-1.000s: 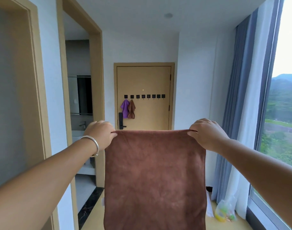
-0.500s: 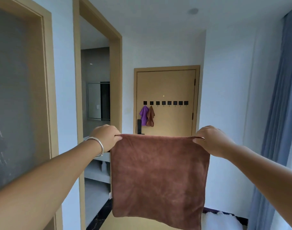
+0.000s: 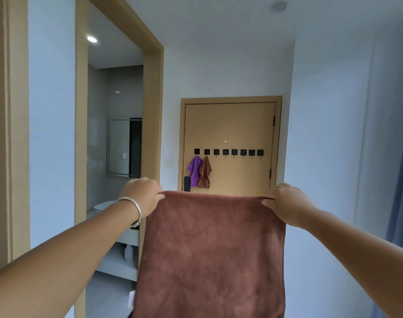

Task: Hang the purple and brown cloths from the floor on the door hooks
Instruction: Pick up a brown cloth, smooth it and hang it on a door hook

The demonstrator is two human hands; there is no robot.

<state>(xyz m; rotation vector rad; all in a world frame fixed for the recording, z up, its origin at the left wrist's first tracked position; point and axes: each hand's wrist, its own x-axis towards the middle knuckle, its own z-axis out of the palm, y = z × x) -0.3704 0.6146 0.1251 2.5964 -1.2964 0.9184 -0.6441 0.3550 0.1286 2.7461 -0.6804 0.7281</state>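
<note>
Between both hands, brown cloth [image 3: 209,253] (plush, square), hanging flat, spread wide

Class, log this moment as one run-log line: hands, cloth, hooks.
left hand: pinches large brown cloth | right hand: pinches it | small purple cloth, small brown cloth: hung | black door hooks: six free

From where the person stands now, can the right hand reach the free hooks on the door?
Probably not yet. The right hand pinches the brown cloth, and the door hooks look far down the hall.
</note>
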